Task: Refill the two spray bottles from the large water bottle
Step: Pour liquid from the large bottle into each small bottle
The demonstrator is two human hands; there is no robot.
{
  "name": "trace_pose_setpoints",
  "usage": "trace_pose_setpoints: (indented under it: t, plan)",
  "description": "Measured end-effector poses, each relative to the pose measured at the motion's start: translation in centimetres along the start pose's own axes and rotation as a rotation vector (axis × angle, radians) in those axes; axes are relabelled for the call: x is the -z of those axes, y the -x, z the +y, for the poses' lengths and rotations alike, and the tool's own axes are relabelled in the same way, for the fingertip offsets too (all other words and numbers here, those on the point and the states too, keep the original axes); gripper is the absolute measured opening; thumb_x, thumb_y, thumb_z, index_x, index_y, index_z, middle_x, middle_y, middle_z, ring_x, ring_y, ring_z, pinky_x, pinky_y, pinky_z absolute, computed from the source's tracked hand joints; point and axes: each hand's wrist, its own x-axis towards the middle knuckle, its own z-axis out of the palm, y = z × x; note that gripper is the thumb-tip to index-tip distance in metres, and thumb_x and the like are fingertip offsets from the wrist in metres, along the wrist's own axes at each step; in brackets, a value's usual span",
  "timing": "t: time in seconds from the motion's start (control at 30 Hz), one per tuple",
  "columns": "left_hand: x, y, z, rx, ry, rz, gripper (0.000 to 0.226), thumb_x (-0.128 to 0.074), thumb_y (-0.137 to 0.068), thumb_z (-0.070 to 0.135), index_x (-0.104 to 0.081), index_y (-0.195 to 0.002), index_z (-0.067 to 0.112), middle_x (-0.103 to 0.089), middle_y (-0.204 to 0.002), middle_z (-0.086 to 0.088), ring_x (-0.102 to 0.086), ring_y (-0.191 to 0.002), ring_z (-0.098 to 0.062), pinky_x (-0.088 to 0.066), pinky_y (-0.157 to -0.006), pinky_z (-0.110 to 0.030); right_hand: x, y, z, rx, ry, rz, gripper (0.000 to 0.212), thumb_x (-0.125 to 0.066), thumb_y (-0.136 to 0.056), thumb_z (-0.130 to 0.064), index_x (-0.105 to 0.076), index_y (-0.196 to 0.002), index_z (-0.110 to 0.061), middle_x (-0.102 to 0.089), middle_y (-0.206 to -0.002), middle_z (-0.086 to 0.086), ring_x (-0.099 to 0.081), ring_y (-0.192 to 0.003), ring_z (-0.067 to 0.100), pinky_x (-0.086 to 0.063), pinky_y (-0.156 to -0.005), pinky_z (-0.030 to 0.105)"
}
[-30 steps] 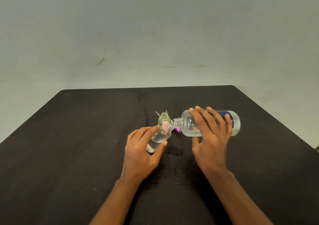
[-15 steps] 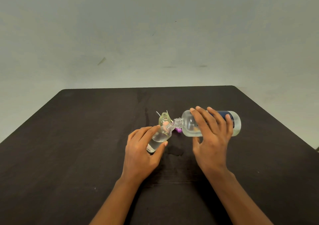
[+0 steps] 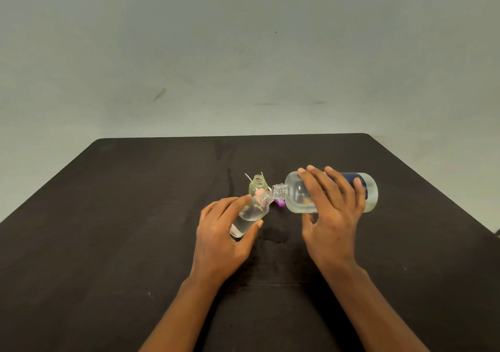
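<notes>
My right hand (image 3: 331, 213) grips the large clear water bottle (image 3: 297, 196), which lies almost level with its blue label toward the right and its open neck pointing left. That neck meets the mouth of a small clear spray bottle (image 3: 250, 213), tilted toward it and partly filled with water. My left hand (image 3: 221, 236) holds this small bottle around its lower body. Just behind stands a second small bottle (image 3: 258, 185), yellowish, upright and uncapped. Thin white dip tubes stick up beside it.
A purple cap piece (image 3: 362, 202) lies on the dark table (image 3: 108, 243) under the big bottle's neck. A wet patch (image 3: 273, 236) darkens the table between my hands. The table's far edge runs below a plain grey wall.
Almost nothing has moved. Both hands keep the same hold, with the big bottle's neck against the small bottle's mouth.
</notes>
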Motion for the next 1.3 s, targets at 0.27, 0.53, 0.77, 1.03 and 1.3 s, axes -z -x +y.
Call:
trace_pose_setpoints:
  t: [0.27,0.53,0.77,1.03,1.3]
  plan:
    - [0.02,0.0,0.03,-0.003,0.0,0.007,0.038,-0.067,-0.076,0.037,-0.067,-0.108,0.017,-0.065,-0.104,0.012,-0.053,-0.101,0.003,-0.038,-0.094,-0.021,-0.03,0.0,-0.03,0.001,0.008,0.01,0.08,-0.074,-0.056,0.014,-0.056,-0.126,-0.02,-0.061,-0.126,0.0,-0.047,-0.124,0.022,-0.017,-0.115,0.045]
    - [0.04,-0.03,0.03,-0.002,-0.001,0.004,0.039,-0.066,-0.076,0.038,-0.066,-0.109,0.018,-0.065,-0.105,0.012,-0.052,-0.101,0.004,-0.039,-0.094,-0.021,-0.14,0.0,0.02,-0.002,-0.003,0.003,0.082,-0.075,-0.056,0.013,-0.054,-0.128,-0.021,-0.06,-0.127,0.0,-0.047,-0.124,0.023,-0.018,-0.115,0.046]
    - [0.06,-0.06,0.09,-0.003,0.004,0.006,0.039,-0.067,-0.076,0.037,-0.066,-0.11,0.018,-0.065,-0.105,0.011,-0.054,-0.1,0.001,-0.041,-0.093,-0.025,-0.02,-0.02,0.02,0.002,0.0,-0.008,0.085,-0.077,-0.054,0.013,-0.052,-0.128,-0.022,-0.06,-0.127,0.0,-0.045,-0.125,0.022,-0.015,-0.116,0.043]
    - [0.07,-0.07,0.06,-0.005,0.002,0.001,0.039,-0.066,-0.076,0.038,-0.066,-0.109,0.018,-0.065,-0.105,0.012,-0.05,-0.101,0.006,-0.039,-0.094,-0.022,-0.01,-0.04,-0.02,0.0,0.006,-0.01,0.087,-0.075,-0.054,0.014,-0.051,-0.128,-0.023,-0.06,-0.127,-0.001,-0.046,-0.124,0.022,-0.015,-0.115,0.043]
    - [0.03,-0.08,0.04,-0.01,0.001,0.012,0.038,-0.067,-0.076,0.037,-0.067,-0.109,0.017,-0.065,-0.104,0.012,-0.051,-0.101,0.005,-0.039,-0.094,-0.021,-0.04,0.01,0.03,-0.002,0.004,-0.017,0.087,-0.077,-0.054,0.014,-0.051,-0.129,-0.023,-0.06,-0.128,-0.001,-0.045,-0.125,0.022,-0.014,-0.116,0.043]
